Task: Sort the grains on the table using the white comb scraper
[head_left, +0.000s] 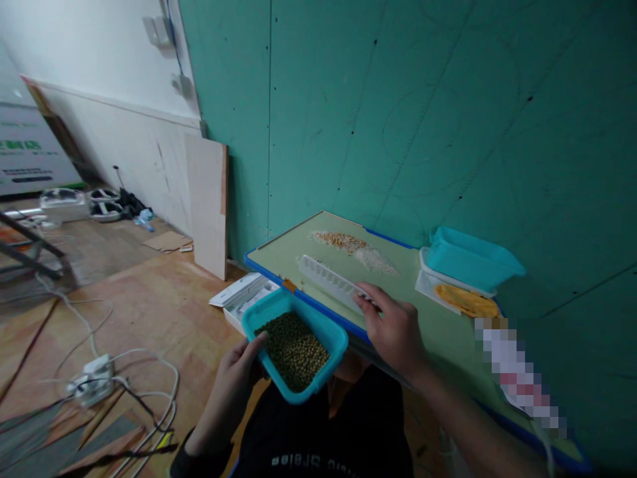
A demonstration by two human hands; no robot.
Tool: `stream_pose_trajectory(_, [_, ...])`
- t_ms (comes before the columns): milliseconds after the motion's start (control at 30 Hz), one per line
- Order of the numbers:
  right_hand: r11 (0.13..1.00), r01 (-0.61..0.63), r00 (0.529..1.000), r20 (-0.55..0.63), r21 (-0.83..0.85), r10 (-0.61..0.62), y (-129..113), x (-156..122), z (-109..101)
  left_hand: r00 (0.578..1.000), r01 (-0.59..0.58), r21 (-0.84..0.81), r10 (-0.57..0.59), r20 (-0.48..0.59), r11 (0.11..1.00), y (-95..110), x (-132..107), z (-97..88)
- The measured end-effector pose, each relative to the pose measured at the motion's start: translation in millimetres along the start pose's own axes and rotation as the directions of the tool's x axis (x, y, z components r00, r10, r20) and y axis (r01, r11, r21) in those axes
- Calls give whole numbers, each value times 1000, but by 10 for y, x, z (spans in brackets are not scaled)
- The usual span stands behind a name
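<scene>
Left hand [233,382] grips teal tub [294,345] of green beans [293,350] by its near-left rim, held off table [298,249] edge, w/ right hand [393,328] fingers closed on white slotted tray [331,282] lying on tabletop nr spilled grain [355,249].

We're looking at a teal wall panel [423,113] dead ahead, white wall [99,86] off to the left, a pale wooden board [206,199] leaning upright where they meet. Below us, worn wooden floor [149,305], cables and a white power strip [92,380] sprawled across it.
</scene>
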State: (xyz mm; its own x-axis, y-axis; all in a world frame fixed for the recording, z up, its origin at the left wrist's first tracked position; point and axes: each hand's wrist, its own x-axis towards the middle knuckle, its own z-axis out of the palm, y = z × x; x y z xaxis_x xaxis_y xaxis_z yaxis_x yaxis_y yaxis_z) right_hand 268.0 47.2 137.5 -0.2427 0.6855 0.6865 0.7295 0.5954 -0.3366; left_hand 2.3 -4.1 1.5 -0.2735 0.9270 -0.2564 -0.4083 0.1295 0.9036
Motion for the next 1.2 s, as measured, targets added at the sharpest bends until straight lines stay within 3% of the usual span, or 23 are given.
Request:
stream_pose_trajectory(133, [1000, -7, 997, 78, 25, 5, 28, 324, 350, 998, -43, -60, 40, -50, 997, 90, 114, -195])
stream_pose_trajectory(267, [1000, -13, 986, 166, 28, 8, -38, 483, 539, 992, -102, -35, 99, -77, 994, 222, 146, -324])
stream_pose_trajectory(400, [999, 24, 978, 208, 22, -28, -177, 424, 541, 990, -106, -33, 102, -102, 994, 276, 110, -340])
stream_pose_trajectory(567, [995, 56, 979, 189, 79, -70, -277, 337, 442, 995, -90, -57, 87, -58, 994, 236, 68, -302])
stream_pose_trajectory(667, [999, 12, 991, 134, 46, -19, -118, 460, 407, 996, -79, -59, 77, -34, 995, 196, 63, -287])
stream_pose_trajectory(767, [997, -68, 996, 51, -26, 69, 197, 703, 420, 997, -71, -65, 69, -29, 995, 177, 64, -268])
stream_pose_trajectory(900, [991, -132, 991, 31, -30, 133, 552, 973, 489, 998, -56, -75, 54, -31, 996, 187, 67, -240])
stream_pose_trajectory(1200, [992, -126, 986, 108, -14, 127, 565, 986, 574, 996, -81, -15, 80, -39, 997, 178, 51, -242])
